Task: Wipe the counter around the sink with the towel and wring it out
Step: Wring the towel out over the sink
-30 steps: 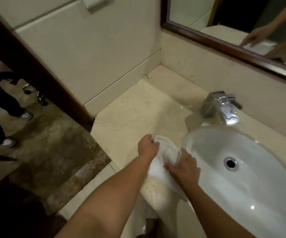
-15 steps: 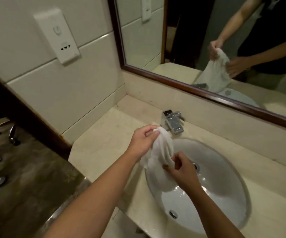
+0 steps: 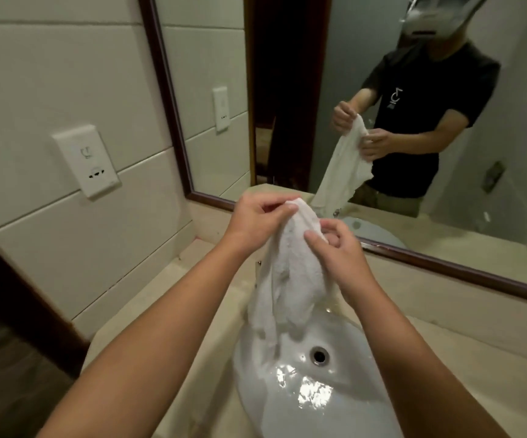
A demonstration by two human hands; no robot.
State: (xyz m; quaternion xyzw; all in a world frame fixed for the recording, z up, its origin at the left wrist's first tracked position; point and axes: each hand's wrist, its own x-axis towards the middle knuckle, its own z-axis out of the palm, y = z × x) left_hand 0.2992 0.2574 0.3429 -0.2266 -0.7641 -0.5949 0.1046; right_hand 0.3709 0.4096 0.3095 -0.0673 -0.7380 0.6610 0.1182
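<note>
A white towel (image 3: 290,279) hangs bunched above the white oval sink (image 3: 344,399), its lower end dangling over the basin's left rim. My left hand (image 3: 255,219) pinches the towel's top end. Just to the right and a little lower, my right hand (image 3: 338,251) grips the towel's upper part between thumb and fingers. The beige marble counter (image 3: 167,301) runs around the sink. The faucet is hidden behind the towel and my hands.
A dark-framed mirror (image 3: 413,257) stands behind the counter and reflects a person holding the towel. A white wall socket (image 3: 86,161) sits on the tiled wall at left. A dark door frame (image 3: 18,298) borders the counter's left end. The drain (image 3: 319,355) lies mid-basin.
Both hands lifted the towel off the counter's left side and raised it higher above the sink. My view tilted up toward the mirror.
</note>
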